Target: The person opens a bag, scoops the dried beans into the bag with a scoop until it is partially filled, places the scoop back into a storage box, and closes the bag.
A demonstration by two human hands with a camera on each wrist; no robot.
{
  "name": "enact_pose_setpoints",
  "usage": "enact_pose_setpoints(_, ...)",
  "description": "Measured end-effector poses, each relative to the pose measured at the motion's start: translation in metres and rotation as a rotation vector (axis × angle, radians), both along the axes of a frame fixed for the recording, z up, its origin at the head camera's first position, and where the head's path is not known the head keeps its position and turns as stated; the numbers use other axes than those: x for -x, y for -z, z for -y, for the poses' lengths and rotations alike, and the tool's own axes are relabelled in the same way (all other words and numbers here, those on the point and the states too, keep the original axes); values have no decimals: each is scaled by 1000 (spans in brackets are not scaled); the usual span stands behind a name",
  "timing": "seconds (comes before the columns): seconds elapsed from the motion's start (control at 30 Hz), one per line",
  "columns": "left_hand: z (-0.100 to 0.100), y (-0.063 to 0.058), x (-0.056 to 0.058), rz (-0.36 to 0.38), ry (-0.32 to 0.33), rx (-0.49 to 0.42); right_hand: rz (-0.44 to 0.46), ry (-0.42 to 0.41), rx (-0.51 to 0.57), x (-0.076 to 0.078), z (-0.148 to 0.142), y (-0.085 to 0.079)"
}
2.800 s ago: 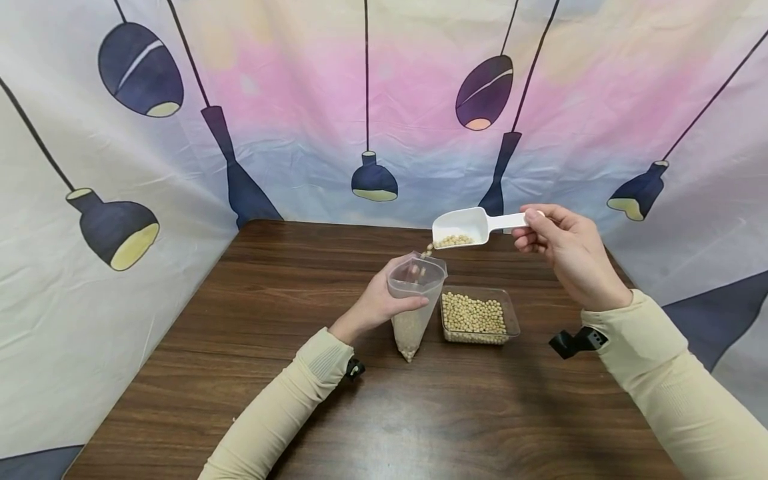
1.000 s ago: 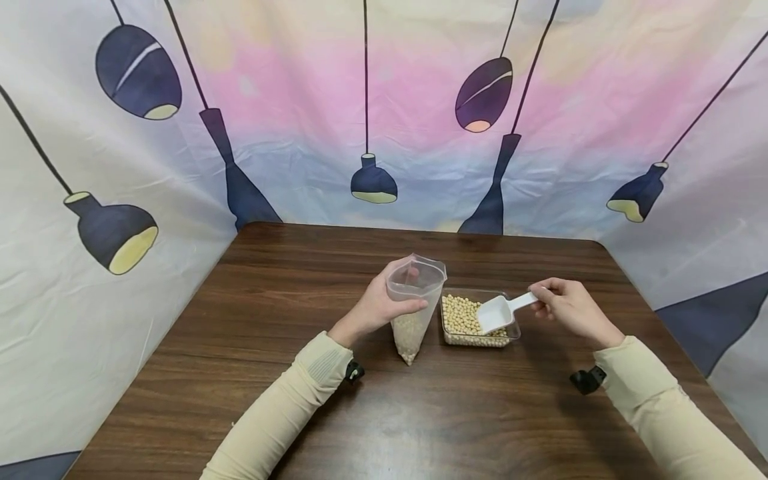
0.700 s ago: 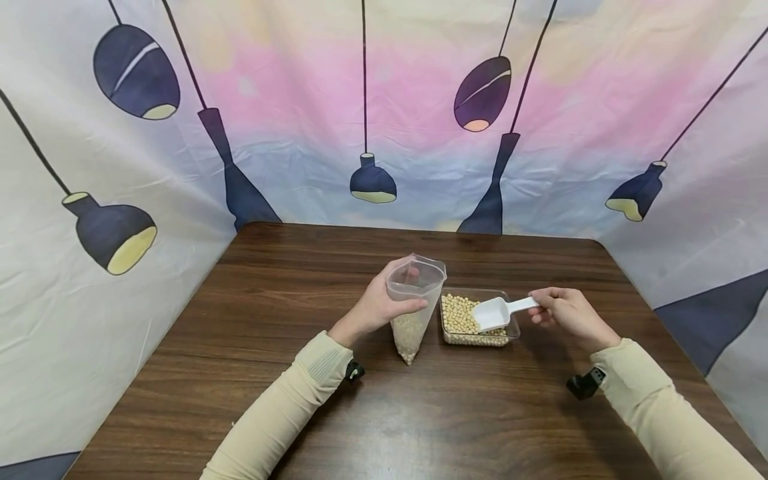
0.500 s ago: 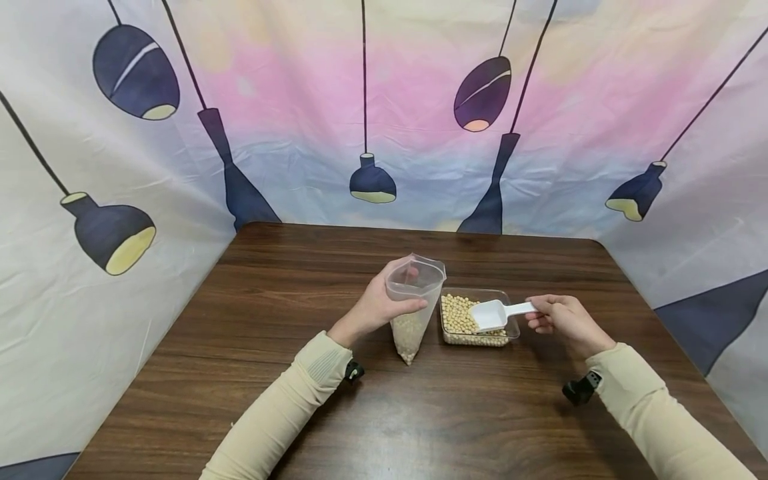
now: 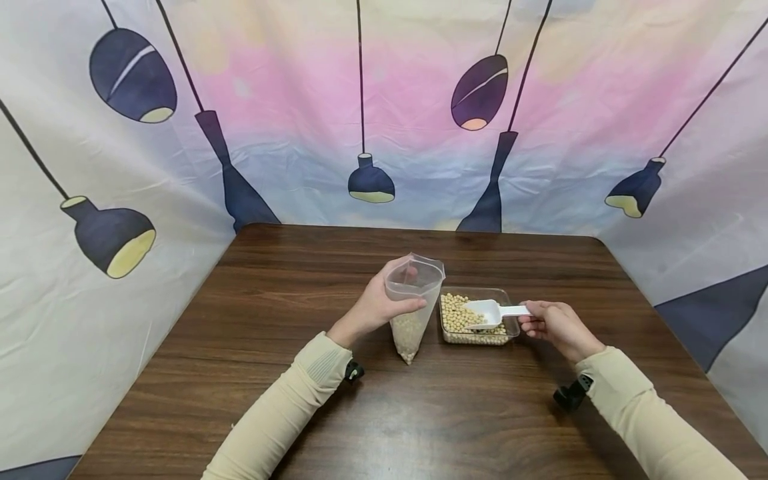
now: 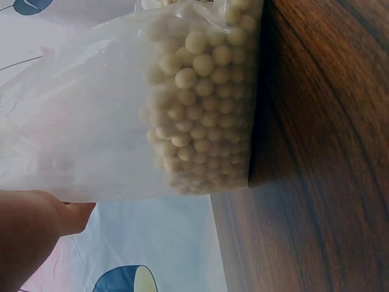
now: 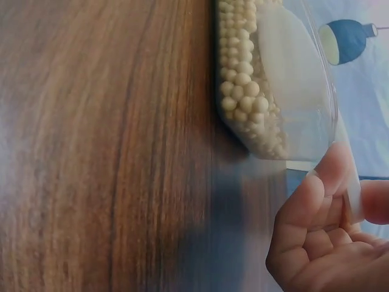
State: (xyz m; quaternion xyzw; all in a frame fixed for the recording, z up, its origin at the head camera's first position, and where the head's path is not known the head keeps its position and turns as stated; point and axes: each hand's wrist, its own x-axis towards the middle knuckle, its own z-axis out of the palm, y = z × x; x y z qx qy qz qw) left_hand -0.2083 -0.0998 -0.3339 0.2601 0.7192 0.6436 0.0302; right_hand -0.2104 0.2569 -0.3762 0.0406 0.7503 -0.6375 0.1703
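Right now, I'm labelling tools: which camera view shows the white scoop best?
The head view: there the scoop shows both bowl and handle, held by the right hand. The right wrist view shows the bowl hazily through the clear container, plus some handle; the left wrist view doesn't show it.

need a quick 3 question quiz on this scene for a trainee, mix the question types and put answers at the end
1. What does the right grip hold?
2. True or false: the clear bag holds nothing.
3. Fill in the blank: in the head view, the clear container stands to the ____ of the clear bag.

Key:
1. The white scoop.
2. False; pale round pieces fill its lower part.
3. Right.
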Motion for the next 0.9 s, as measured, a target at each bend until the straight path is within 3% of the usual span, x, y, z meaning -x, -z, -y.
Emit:
enact_pose_setpoints(0.2, 1, 0, 0, -1, -1, -4, 41, 19, 129, 0, -8, -3)
enact_pose_setpoints(0.37, 0, 0, 0, -7, -1, -1, 31, 16, 247, -2, -15, -15)
enact_pose_setpoints(0.63, 1, -2, -3, 13, -7, 13, -20, 4, 479, -1, -18, -47)
enact_pose_setpoints(0.9, 0, -4, -4, 12, -6, 13, -151, -58, 591, -4, -2, -85)
